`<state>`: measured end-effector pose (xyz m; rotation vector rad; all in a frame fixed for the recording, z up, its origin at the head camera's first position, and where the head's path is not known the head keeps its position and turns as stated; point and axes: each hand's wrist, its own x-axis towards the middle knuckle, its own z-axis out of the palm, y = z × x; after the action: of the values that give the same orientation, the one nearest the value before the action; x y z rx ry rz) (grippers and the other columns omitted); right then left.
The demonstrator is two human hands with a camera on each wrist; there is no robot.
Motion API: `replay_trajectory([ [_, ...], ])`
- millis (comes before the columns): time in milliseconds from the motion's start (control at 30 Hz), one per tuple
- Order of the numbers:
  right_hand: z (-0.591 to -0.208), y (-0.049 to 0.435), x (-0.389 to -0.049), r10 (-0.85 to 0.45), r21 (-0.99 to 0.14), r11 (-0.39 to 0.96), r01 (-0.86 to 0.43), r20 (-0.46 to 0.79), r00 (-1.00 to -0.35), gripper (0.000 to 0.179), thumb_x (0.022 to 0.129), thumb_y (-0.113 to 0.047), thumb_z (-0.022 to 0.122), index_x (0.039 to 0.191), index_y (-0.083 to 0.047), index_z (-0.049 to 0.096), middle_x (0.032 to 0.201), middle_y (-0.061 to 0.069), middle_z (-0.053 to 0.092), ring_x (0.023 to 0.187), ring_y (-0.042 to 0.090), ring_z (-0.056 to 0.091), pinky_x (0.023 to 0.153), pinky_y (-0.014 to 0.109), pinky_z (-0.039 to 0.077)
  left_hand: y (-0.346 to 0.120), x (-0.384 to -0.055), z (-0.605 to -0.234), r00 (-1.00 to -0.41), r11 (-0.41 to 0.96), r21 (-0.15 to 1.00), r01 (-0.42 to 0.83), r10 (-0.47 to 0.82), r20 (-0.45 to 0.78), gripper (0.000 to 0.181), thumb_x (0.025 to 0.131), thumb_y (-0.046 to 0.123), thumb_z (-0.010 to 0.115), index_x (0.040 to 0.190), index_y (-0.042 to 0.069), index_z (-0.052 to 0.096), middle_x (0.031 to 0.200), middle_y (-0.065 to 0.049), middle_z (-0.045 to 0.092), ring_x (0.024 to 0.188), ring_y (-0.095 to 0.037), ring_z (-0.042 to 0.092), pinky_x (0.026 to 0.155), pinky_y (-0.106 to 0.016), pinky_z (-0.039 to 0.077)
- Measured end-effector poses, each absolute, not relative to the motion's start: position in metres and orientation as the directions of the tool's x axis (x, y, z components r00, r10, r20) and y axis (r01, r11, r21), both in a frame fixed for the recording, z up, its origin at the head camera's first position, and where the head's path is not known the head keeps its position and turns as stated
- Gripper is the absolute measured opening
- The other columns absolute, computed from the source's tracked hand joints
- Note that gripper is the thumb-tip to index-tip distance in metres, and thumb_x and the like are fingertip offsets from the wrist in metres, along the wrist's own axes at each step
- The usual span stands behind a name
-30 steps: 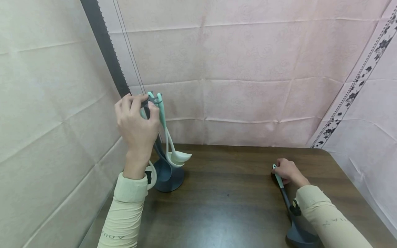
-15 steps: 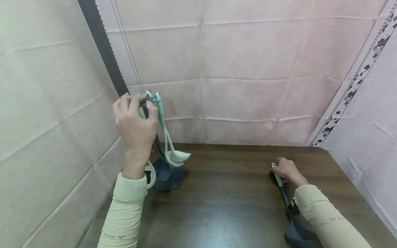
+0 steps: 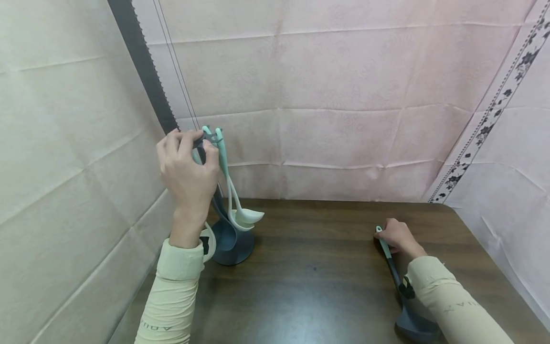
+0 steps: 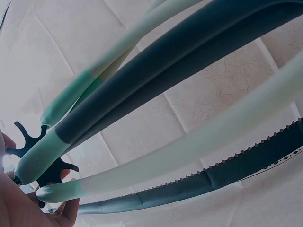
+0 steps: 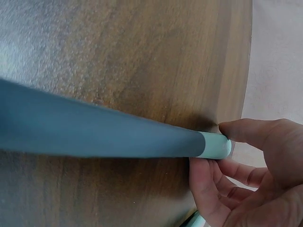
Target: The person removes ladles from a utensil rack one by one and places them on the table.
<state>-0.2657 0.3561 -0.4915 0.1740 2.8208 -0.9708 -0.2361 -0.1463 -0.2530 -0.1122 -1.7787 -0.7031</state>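
Observation:
In the head view my left hand (image 3: pixel 189 174) grips the dark hooked top of a utensil stand (image 3: pixel 240 253). The left wrist view shows fingers around that hooked top (image 4: pixel 54 170), close to the mint-green handle ends (image 4: pixel 42 158). Two pale ladles (image 3: pixel 249 217) and a dark ladle (image 3: pixel 224 235) hang from the stand; another pale utensil (image 3: pixel 209 246) is partly hidden by the left wrist. At the right, my right hand (image 3: pixel 397 236) pinches the mint-green handle end (image 5: pixel 218 145) of a dark utensil (image 3: pixel 395 273) lying along the table. My sleeve covers part of its broad head (image 3: pixel 414 327).
The brown wooden table (image 3: pixel 309 282) has a rounded far right corner. Pale cloth walls (image 3: pixel 343 143) stand behind and on both sides. A second green-ended piece (image 5: pixel 195 220) shows at the bottom of the right wrist view.
The head view has shifted very slightly between the earliest frame and now. Both hands keep their holds, and the utensils stay where they were.

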Motion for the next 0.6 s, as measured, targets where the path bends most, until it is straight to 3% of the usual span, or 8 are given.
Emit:
replay_trajectory([
  [600,-0.4904,0.3571,-0.2637,0.06,-0.591,0.793,0.148,-0.165,-0.984,0.024,0.094,-0.017,0.07,0.094,0.002,0.055,0.084,0.017,0.056,0.069,0.027,0.062,0.052,0.038,0.06,-0.1448,-0.2355,-0.253,-0.329,0.818,0.393,0.421,-0.266,0.906,0.041,0.095,0.033,0.055,0.111,0.004,0.08,0.109,-0.016,0.07,0.124,-0.036,0.058,0.093,-0.057,0.052],
])
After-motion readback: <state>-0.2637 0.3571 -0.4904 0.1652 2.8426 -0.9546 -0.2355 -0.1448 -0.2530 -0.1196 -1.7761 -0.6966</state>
